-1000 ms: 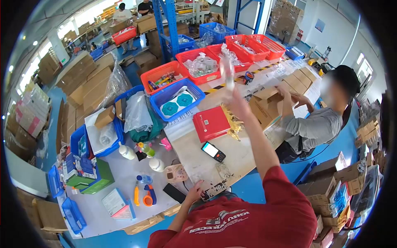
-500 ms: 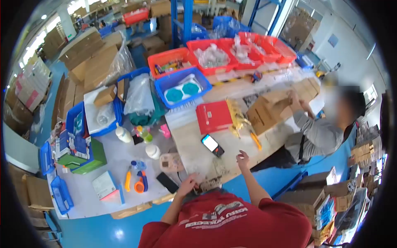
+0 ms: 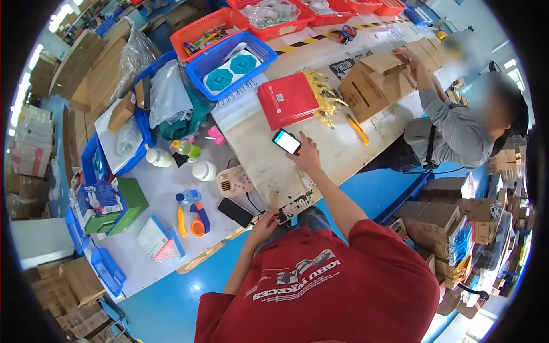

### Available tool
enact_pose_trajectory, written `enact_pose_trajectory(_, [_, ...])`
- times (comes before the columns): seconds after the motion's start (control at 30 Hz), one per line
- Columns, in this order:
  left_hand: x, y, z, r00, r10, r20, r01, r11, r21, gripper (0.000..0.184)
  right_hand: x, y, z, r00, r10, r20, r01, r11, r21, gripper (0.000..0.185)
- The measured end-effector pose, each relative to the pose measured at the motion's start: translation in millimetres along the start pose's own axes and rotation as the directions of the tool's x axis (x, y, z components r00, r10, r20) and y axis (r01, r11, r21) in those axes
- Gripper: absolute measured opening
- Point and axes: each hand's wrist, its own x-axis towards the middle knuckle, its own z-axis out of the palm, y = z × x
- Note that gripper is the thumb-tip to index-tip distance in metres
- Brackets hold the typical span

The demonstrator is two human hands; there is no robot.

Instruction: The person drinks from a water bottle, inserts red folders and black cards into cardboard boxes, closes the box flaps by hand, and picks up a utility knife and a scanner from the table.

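My right hand (image 3: 307, 154) is at the lower end of a black handheld device (image 3: 287, 142) with a lit screen. Its fingers are apart, reaching along either side of the device, which lies on the worktable (image 3: 240, 137). The hand covers the device's lower part. My left hand (image 3: 265, 226) is at the table's near edge, close to a thin cable and a dark phone (image 3: 235, 212). Its fingers look loosely bent with nothing visible in them, though partly hidden. Beyond the device lie red flat packs (image 3: 287, 100) and gold foil packaging (image 3: 323, 100).
A co-worker in grey (image 3: 457, 128) handles a cardboard box (image 3: 369, 91) at right. An orange cutter (image 3: 358, 130) lies nearby. To the left are a pink radio-like box (image 3: 234, 182), white bottles (image 3: 204, 171) and an orange tape dispenser (image 3: 200, 220). A blue bin (image 3: 199, 73) stands behind.
My right hand has moved forward and left from beside the device onto its lower end. My left hand stays by the table edge. The camera view has tilted down.
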Motion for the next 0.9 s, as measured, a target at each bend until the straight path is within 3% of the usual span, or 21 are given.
enact_pose_trajectory(0.07, [-4,6,-6,0.999,0.037,0.028,-0.040,0.994,0.098,0.046,1,-13,16,1.000,0.008,0.007,-0.006,0.973,-0.232,0.088])
enact_pose_trajectory(0.17, [-10,5,-9,0.997,0.072,0.009,-0.073,0.987,0.146,0.046,-8,-1,34,0.996,-0.036,-0.080,0.010,0.954,-0.300,0.087])
enact_pose_trajectory(0.27, [-18,-1,-13,0.994,0.110,-0.021,-0.104,0.978,0.182,0.046,-28,6,35,0.995,0.090,0.041,-0.081,0.980,-0.180,0.084])
enact_pose_trajectory(0.33, [-20,-2,-20,0.998,0.018,-0.052,-0.010,0.987,0.158,0.045,-48,9,33,0.993,0.104,0.052,-0.094,0.982,-0.164,0.085])
enact_pose_trajectory(0.4, [-19,-1,-24,0.995,-0.072,-0.072,0.081,0.988,0.131,0.044,-67,10,23,0.993,0.061,0.098,-0.046,0.987,-0.151,0.086])
enact_pose_trajectory(0.5, [-19,-4,-37,0.991,-0.059,-0.121,0.076,0.987,0.141,0.041,-82,15,16,0.992,0.052,0.117,-0.032,0.986,-0.162,0.093])
enact_pose_trajectory(0.6, [-1,4,-45,0.984,-0.041,-0.175,0.069,0.985,0.156,0.039,-76,36,5,0.987,-0.076,0.141,0.093,0.989,-0.118,0.095])
enact_pose_trajectory(0.73, [17,24,-55,0.972,-0.089,-0.218,0.111,0.990,0.089,0.034,-60,50,-13,0.917,-0.221,0.331,0.139,0.957,0.253,0.081])
enact_pose_trajectory(0.9, [55,59,-35,0.969,-0.027,-0.246,0.044,0.997,0.065,0.032,-50,68,-37,0.897,-0.088,0.433,-0.048,0.955,0.294,0.064])
